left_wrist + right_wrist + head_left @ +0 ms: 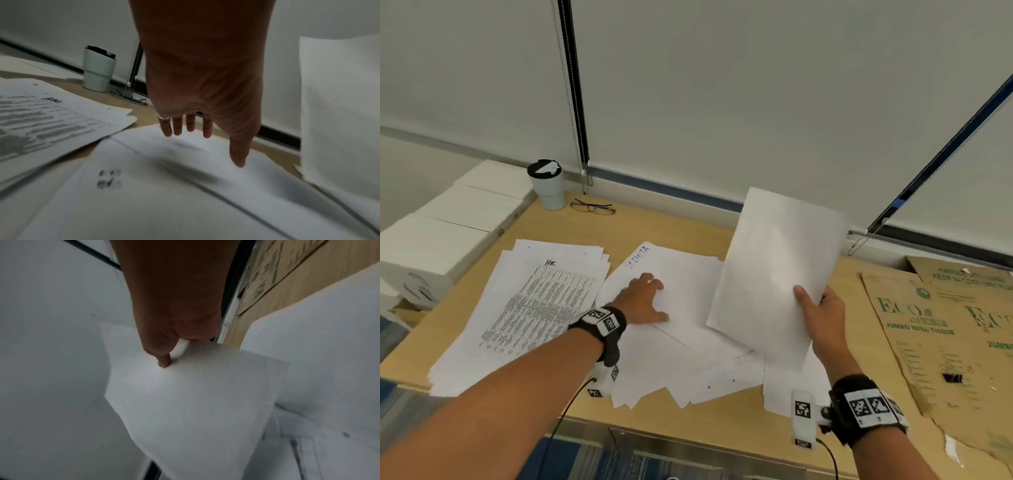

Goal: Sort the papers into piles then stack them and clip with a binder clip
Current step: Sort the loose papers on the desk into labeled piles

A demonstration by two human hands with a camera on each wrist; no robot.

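Note:
A pile of printed pages (pixel 524 315) marked "HR" lies at the left of the wooden desk (pixel 654 226). Loose white sheets (pixel 688 363) are spread across the middle. My left hand (pixel 643 298) rests flat on those sheets with straight fingers (pixel 185 125), holding nothing. My right hand (pixel 822 315) grips a thin stack of blank white papers (pixel 774 274) by its lower corner, thumb (pixel 162 360) on top, lifted and tilted above the loose sheets. A small black binder clip (pixel 951 378) lies on the cardboard at the right.
Flattened cardboard (pixel 945 329) covers the desk's right side. A white tumbler (pixel 548 185) and eyeglasses (pixel 592 207) sit at the back left. White boxes (pixel 448 226) stand off the left edge. Window blinds with bead chains rise behind the desk.

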